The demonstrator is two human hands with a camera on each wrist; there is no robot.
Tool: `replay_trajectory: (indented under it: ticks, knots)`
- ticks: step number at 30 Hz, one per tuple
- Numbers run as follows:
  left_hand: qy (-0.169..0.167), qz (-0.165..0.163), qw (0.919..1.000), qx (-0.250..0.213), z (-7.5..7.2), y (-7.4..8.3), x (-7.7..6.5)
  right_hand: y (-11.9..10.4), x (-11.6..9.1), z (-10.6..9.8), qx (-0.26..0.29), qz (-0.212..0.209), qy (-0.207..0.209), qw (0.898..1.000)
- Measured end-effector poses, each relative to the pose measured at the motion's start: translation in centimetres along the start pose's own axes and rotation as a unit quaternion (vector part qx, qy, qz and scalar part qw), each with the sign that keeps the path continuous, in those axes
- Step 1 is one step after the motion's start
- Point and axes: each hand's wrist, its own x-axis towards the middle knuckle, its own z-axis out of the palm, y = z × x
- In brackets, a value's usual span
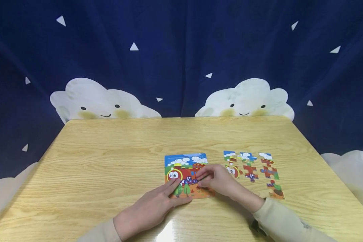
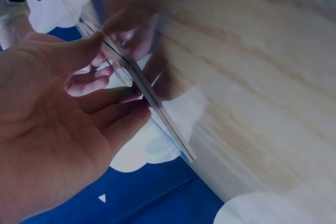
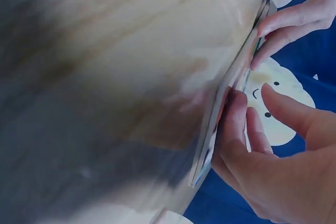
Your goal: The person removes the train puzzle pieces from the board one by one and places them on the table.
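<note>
A puzzle board (image 1: 186, 157) with a red train, clouds and green trees lies flat on the table. My left hand (image 1: 157, 203) rests at its lower left, thumb and fingers spread with the fingertips on the picture and front edge. Over the board's right half is my right hand (image 1: 216, 179), fingers bent down toward the train. In the right wrist view the right hand's fingers (image 3: 236, 111) touch the board's surface, and its thumb stands apart from them. No loose piece shows between them. The right hand covers part of the picture's right side.
Several loose jigsaw pieces lie in rough rows right of the board, among them an eyed train-face piece (image 1: 232, 171) and a lower corner piece (image 1: 276, 191). The wooden table (image 1: 109, 168) ends at the back against a dark blue curtain (image 1: 181, 50) with white clouds.
</note>
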Motion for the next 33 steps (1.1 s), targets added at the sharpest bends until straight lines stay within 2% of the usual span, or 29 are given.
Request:
replay_trajectory:
  ticks: [7,15,23,27,33]
  knots:
    - [-0.015,-0.015,0.9996,-0.018,-0.1,0.1,0.0,0.0,0.3,0.7,-0.040,0.002,0.012,0.999]
    - [-0.015,-0.018,0.9995,-0.018,-0.1,0.1,0.0,0.2,0.3,1.2,-0.082,-0.055,-0.001,0.995]
    - [-0.011,-0.016,0.9997,-0.018,-0.1,0.1,0.0,0.2,0.4,1.7,-0.088,-0.076,-0.016,0.993]
    - [-0.011,-0.016,0.9997,-0.017,-0.1,0.0,0.1,0.3,0.3,1.4,-0.091,-0.078,-0.015,0.993]
    - [-0.016,-0.021,0.9994,-0.022,-0.1,0.0,0.1,0.4,-0.1,0.1,-0.076,-0.055,-0.014,0.995]
